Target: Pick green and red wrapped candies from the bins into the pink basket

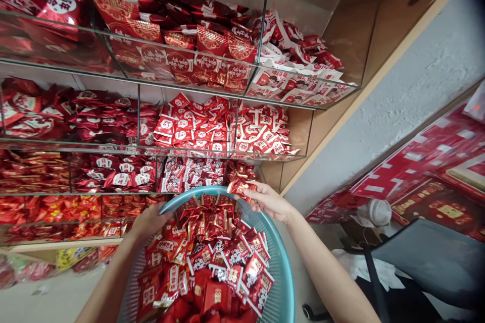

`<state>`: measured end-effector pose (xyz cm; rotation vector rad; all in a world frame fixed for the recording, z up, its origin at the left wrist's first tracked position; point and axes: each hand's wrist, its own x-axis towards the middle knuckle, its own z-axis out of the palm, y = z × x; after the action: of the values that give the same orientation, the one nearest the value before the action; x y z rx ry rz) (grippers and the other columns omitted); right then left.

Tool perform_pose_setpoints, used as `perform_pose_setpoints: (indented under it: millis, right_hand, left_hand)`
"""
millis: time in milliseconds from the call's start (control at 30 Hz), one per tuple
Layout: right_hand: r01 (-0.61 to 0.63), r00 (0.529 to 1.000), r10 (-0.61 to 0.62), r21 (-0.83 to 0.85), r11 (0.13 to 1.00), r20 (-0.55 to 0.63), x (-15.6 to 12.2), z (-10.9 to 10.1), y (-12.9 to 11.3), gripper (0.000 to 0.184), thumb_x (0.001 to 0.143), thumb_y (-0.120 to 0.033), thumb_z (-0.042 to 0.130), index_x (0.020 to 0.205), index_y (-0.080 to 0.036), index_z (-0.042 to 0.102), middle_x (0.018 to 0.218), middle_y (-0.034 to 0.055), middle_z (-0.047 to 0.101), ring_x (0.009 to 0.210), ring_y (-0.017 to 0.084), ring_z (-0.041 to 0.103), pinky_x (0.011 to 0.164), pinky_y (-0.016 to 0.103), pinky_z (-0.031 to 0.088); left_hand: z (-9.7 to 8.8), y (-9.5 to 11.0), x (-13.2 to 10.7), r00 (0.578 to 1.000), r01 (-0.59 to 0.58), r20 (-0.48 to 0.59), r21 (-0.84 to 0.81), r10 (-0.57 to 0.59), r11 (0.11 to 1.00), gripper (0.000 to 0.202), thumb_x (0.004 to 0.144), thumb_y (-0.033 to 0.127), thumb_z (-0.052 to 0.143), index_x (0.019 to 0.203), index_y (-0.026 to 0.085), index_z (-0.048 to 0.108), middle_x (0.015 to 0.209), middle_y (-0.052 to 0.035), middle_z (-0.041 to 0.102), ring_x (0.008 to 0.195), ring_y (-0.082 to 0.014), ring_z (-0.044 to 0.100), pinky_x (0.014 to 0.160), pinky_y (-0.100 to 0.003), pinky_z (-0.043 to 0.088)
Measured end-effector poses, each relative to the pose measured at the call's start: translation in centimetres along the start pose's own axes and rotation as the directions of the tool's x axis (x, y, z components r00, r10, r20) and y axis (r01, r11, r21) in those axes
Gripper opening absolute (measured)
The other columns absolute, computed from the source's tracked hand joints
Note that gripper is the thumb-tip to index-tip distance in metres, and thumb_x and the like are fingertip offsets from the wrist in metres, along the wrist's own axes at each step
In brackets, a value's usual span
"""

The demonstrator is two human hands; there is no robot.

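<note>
A teal plastic basket with perforated sides is heaped with small red wrapped candies. My left hand grips the basket's rim at the upper left, its fingers wrapped over the edge. Between the fingers of my right hand is a red candy packet, held above the far right rim. Just beyond that packet, a lower shelf compartment contains similar red packets.
Ahead rises a shelf unit with glass dividers and several tiers of red packets. A wooden side panel bounds it on the right, beside a grey wall. An office chair stands at lower right, near red boxes.
</note>
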<state>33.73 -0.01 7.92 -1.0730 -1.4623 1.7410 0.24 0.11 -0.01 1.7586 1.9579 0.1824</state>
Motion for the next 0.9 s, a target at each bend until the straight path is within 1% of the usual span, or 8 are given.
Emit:
perform_pose_setpoints:
  millis: [100, 267, 400, 533, 600, 733, 833, 900]
  right_hand:
    - [0.0, 1.0, 0.0, -0.008, 1.0, 0.009, 0.6, 0.5, 0.4, 0.035, 0.076, -0.043, 0.06, 0.101, -0.018, 0.057, 0.096, 0.0048, 0.066, 0.043, 0.001, 0.046, 0.037, 0.013, 0.033]
    - [-0.009, 0.996, 0.0, -0.093, 0.996, -0.091, 2.8, 0.6, 2.2, 0.039, 0.072, -0.048, 0.062, 0.091, -0.015, 0.057, 0.079, 0.0029, 0.068, 0.041, 0.002, 0.046, 0.035, 0.013, 0.029]
    - [-0.067, 0.992, 0.052, -0.131, 0.989, -0.116, 4.3, 1.4, 3.2, 0.039, 0.071, -0.05, 0.062, 0.083, -0.014, 0.053, 0.065, 0.0022, 0.067, 0.038, 0.004, 0.046, 0.033, 0.014, 0.028]
    - [-0.101, 0.988, 0.092, -0.074, 0.992, -0.12, 5.1, 2.6, 3.6, 0.041, 0.07, -0.047, 0.064, 0.091, -0.015, 0.048, 0.055, 0.0003, 0.065, 0.036, 0.005, 0.046, 0.032, 0.015, 0.028]
    - [-0.087, 0.992, 0.08, -0.07, 0.994, -0.094, 5.0, 3.2, 3.6, 0.044, 0.07, -0.046, 0.064, 0.096, -0.016, 0.045, 0.052, -0.0012, 0.064, 0.035, 0.006, 0.046, 0.033, 0.015, 0.028]
    - [-0.028, 0.999, 0.031, -0.111, 0.993, 0.031, 4.0, 4.5, 3.2, 0.045, 0.072, -0.047, 0.062, 0.1, -0.017, 0.046, 0.054, -0.0019, 0.064, 0.037, 0.006, 0.048, 0.036, 0.015, 0.031]
    - [-0.031, 0.993, 0.048, -0.152, 0.988, 0.107, 3.3, 5.7, 3.2, 0.043, 0.073, -0.046, 0.061, 0.102, -0.018, 0.047, 0.053, -0.004, 0.062, 0.037, 0.007, 0.048, 0.036, 0.016, 0.032]
    - [-0.04, 0.981, 0.075, -0.192, 0.981, 0.181, 3.1, 6.7, 3.4, 0.041, 0.073, -0.046, 0.06, 0.102, -0.019, 0.047, 0.054, -0.0045, 0.061, 0.038, 0.007, 0.048, 0.036, 0.016, 0.032]
  left_hand:
    - [-0.1, 0.0, -0.1, 0.999, -0.01, 0.047, 0.005, 0.009, 1.0, 0.026, 0.076, 0.034, 0.04, 0.087, 0.019, 0.059, 0.076, -0.0028, 0.065, 0.075, -0.019, 0.061, 0.059, -0.023, 0.036]
    - [-0.3, 0.4, -0.5, 1.0, -0.009, 0.024, 0.004, 0.008, 1.0, 0.023, 0.076, 0.033, 0.04, 0.081, 0.019, 0.058, 0.077, -0.0038, 0.065, 0.074, -0.0198, 0.06, 0.06, -0.024, 0.036]
    - [-0.4, 0.6, -0.8, 1.0, -0.004, 0.008, -0.023, 0.005, 1.0, 0.02, 0.075, 0.032, 0.042, 0.076, 0.019, 0.058, 0.074, -0.004, 0.065, 0.072, -0.0196, 0.06, 0.059, -0.024, 0.035]
    - [-0.6, 0.8, -1.0, 1.0, -0.004, 0.011, -0.022, 0.005, 1.0, 0.02, 0.075, 0.031, 0.041, 0.074, 0.019, 0.057, 0.072, -0.0025, 0.065, 0.071, -0.0183, 0.06, 0.059, -0.023, 0.035]
    - [-0.7, 0.9, -1.1, 1.0, 0.001, 0.017, -0.02, -0.001, 1.0, 0.02, 0.075, 0.031, 0.041, 0.076, 0.019, 0.057, 0.074, -0.0021, 0.065, 0.072, -0.0178, 0.061, 0.059, -0.022, 0.036]
    - [-0.8, 1.1, -1.1, 1.0, 0.014, 0.022, 0.007, -0.014, 1.0, 0.021, 0.076, 0.031, 0.041, 0.079, 0.019, 0.058, 0.076, -0.0031, 0.066, 0.073, -0.0181, 0.061, 0.058, -0.022, 0.036]
    - [-0.7, 0.9, -1.0, 1.0, 0.005, 0.024, 0.006, -0.006, 1.0, 0.022, 0.076, 0.033, 0.041, 0.08, 0.019, 0.058, 0.077, -0.0039, 0.066, 0.072, -0.0185, 0.061, 0.057, -0.022, 0.035]
    - [-0.6, 0.8, -1.0, 1.0, 0.001, 0.029, 0.001, -0.001, 1.0, 0.023, 0.076, 0.033, 0.04, 0.081, 0.019, 0.058, 0.078, -0.0041, 0.066, 0.072, -0.0185, 0.061, 0.057, -0.022, 0.035]
